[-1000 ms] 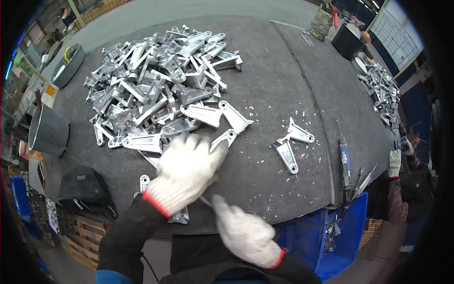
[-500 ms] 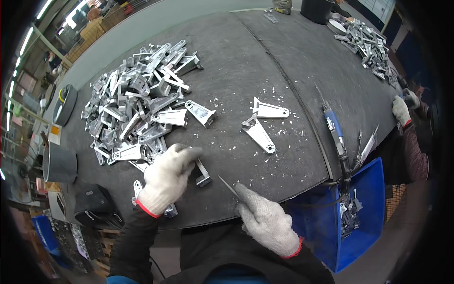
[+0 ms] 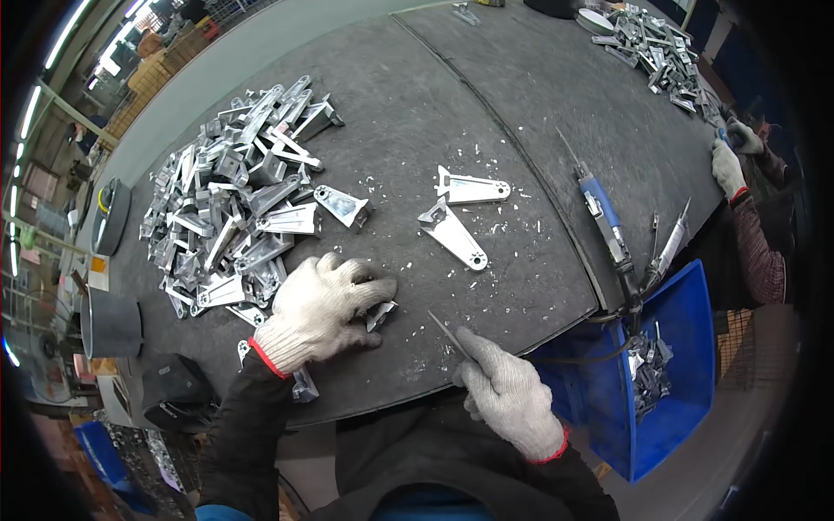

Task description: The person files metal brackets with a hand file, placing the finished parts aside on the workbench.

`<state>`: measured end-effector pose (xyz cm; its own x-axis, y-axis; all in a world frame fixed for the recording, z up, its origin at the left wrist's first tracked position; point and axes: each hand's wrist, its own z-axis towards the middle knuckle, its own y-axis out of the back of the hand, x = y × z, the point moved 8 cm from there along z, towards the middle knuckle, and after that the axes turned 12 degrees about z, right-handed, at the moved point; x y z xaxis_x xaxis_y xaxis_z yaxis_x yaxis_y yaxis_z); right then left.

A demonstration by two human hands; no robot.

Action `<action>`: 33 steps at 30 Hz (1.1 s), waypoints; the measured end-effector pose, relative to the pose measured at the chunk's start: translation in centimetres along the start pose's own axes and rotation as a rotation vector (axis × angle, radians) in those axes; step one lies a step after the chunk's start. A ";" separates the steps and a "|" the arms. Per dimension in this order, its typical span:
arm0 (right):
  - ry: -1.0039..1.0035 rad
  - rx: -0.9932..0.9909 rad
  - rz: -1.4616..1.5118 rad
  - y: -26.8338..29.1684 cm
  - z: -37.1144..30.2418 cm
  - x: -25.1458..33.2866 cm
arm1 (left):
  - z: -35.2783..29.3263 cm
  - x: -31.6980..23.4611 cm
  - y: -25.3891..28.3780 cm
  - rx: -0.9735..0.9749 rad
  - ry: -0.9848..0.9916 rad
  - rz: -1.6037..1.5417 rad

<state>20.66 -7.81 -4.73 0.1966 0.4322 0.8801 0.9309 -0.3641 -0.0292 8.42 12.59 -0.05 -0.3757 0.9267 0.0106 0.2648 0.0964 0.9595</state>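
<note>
My left hand (image 3: 323,311), in a white knit glove with a red cuff, is closed over a small silver metal bracket (image 3: 380,315) on the dark table. Thumb and fingers lie on either side of it, and most of the bracket is hidden under the palm. In my right hand (image 3: 512,395), gloved alike, is a thin pointed metal tool (image 3: 449,332), perhaps a file; its handle is hidden in the fist. The tip points up and left, apart from the bracket. Beyond my hands lie two tapered brackets, one flat (image 3: 473,188), one slanting (image 3: 454,236).
A large heap of metal brackets (image 3: 230,187) covers the left of the table. A blue-bodied power tool (image 3: 601,208) lies at the right, above a blue bin (image 3: 669,434) holding metal pieces. Another person's gloved hand (image 3: 728,169) works near a second heap (image 3: 656,56).
My left hand has moved slightly right and spread over the bracket, which now shows less. My right hand with the pointed tool has shifted a little right. The whole view has tilted slightly.
</note>
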 end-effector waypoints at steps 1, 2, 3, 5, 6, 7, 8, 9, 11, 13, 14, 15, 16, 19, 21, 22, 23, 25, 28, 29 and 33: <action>0.008 0.002 0.007 0.1 0.1 0.2 | 0.0 -0.1 0.1 -0.009 -0.002 -0.035; -0.012 0.001 0.034 0.1 0.3 0.2 | -0.1 -0.2 0.2 -0.019 -0.005 -0.070; -0.001 0.004 0.084 0.2 0.5 0.5 | -0.3 -0.1 0.3 -0.042 0.014 -0.131; -0.050 0.009 0.112 0.5 0.7 0.3 | -1.1 0.1 0.4 -0.074 0.049 -0.241; -0.080 0.009 0.131 0.6 0.9 0.2 | -1.6 0.1 0.9 -0.141 0.027 -0.366; -0.080 0.016 0.143 0.7 1.0 0.3 | -2.1 0.0 1.3 -0.191 -0.008 -0.461; -0.103 0.019 0.151 0.8 1.1 0.2 | -2.6 0.1 1.5 -0.220 -0.032 -0.547; -0.125 0.025 0.158 0.8 1.1 0.0 | -3.1 0.2 1.7 -0.250 -0.053 -0.632; -0.122 0.025 0.173 0.9 1.2 0.0 | -4.0 0.4 1.9 -0.281 -0.083 -0.761; -0.111 0.025 0.179 0.9 1.3 -0.1 | -4.7 0.5 2.0 -0.277 -0.100 -0.846; -0.103 0.024 0.176 0.9 1.3 -0.1 | -5.1 0.6 2.1 -0.280 -0.110 -0.895; -0.097 0.014 0.169 1.0 1.4 -0.2 | -5.4 0.6 2.2 -0.303 -0.115 -0.953; -0.087 0.019 0.177 0.9 1.3 -0.2 | -5.7 0.6 2.2 -0.309 -0.118 -0.996; -0.068 0.004 0.184 0.9 1.3 -0.3 | -6.4 0.2 1.9 -0.346 -0.101 -1.170; -0.062 -0.009 0.180 1.0 1.2 -0.3 | -6.9 -0.3 1.5 -0.385 -0.053 -1.328; -0.055 -0.005 0.191 1.0 1.2 -0.2 | -7.2 -0.6 1.2 -0.407 -0.016 -1.422; -0.048 -0.001 0.202 1.0 1.1 -0.2 | -7.4 -0.9 1.2 -0.419 -0.008 -1.500; -0.045 0.008 0.209 0.8 1.0 -0.3 | -7.8 -1.4 1.6 -0.424 0.019 -1.442; 0.076 0.018 0.118 0.8 0.3 -0.1 | -7.9 -2.9 3.2 -0.472 -0.062 -0.954; 0.203 0.020 0.037 0.7 -0.2 0.5 | -7.8 -3.3 3.6 -0.511 -0.088 -0.745; 0.531 0.008 -0.328 0.9 -3.2 0.9 | -5.9 -8.1 -1.2 -0.233 -0.072 0.028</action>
<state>20.66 -10.41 -2.49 -0.2779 0.0500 0.9593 0.9196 -0.2749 0.2807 5.86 2.79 0.34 -0.3050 0.9520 0.0265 0.0590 -0.0088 0.9982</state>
